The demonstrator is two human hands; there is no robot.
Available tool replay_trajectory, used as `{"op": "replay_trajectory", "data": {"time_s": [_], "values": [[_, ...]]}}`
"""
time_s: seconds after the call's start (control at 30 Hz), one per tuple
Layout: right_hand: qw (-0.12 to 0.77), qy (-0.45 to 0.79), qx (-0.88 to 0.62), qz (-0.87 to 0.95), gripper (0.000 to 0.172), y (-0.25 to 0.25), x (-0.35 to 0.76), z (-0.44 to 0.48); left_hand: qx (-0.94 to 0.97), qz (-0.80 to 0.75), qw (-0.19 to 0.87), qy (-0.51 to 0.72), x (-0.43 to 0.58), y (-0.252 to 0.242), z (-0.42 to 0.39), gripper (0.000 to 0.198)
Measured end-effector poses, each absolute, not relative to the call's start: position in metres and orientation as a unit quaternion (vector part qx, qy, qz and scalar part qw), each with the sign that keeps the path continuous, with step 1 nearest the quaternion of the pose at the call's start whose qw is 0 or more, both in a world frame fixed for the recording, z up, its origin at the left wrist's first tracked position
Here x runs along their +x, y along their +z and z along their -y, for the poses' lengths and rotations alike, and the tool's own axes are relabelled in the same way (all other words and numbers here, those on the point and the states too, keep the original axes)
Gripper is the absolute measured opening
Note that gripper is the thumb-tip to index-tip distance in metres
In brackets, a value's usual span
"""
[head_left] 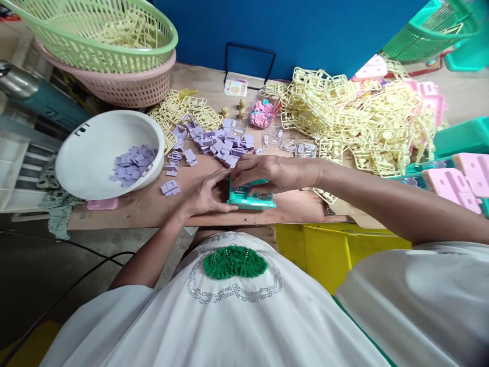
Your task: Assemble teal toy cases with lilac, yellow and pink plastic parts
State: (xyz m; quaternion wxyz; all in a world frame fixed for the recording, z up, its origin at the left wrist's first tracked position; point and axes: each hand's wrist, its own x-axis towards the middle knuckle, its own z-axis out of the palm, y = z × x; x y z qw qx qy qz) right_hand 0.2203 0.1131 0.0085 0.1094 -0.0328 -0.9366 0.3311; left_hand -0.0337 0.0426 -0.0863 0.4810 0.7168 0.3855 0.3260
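Observation:
A teal plastic toy piece point(252, 199) lies on the wooden board near its front edge. My right hand point(275, 171) rests over its top, fingers curled down onto it. From the left, my left hand point(206, 193) touches its side with the fingers pressed against its edge. Just beyond both hands lies a heap of small purple plastic squares point(219, 142).
A white bowl point(91, 137) with more purple squares sits at the left. Green point(126, 56) and pink point(133, 89) baskets stand behind it. A big pile of pale yellow plastic frames point(362, 122) fills the right. Pink blocks point(454, 183), teal crates and a yellow bin point(328, 250) surround the board.

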Motion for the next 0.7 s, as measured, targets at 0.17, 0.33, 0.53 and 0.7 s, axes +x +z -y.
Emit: {"op": "replay_trajectory", "data": {"time_s": [0.17,0.33,0.53,0.7], "values": [[0.078,0.325,-0.014,0.942,0.035,0.014,0.213,-0.116,0.727,-0.351,0.502,0.310,-0.037,-0.082,-0.050,0.092],[0.062,0.285,0.005,0.956,0.027,0.019,0.208,-0.115,0.720,-0.364,0.510,0.298,-0.040,-0.082,-0.050,0.089],[0.076,0.318,0.023,0.945,0.031,0.012,0.213,-0.117,0.711,-0.380,0.514,0.295,-0.040,-0.086,-0.049,0.097],[0.084,0.345,0.006,0.935,0.036,0.007,0.216,-0.115,0.722,-0.346,0.514,0.308,-0.037,-0.082,-0.050,0.095]]}}
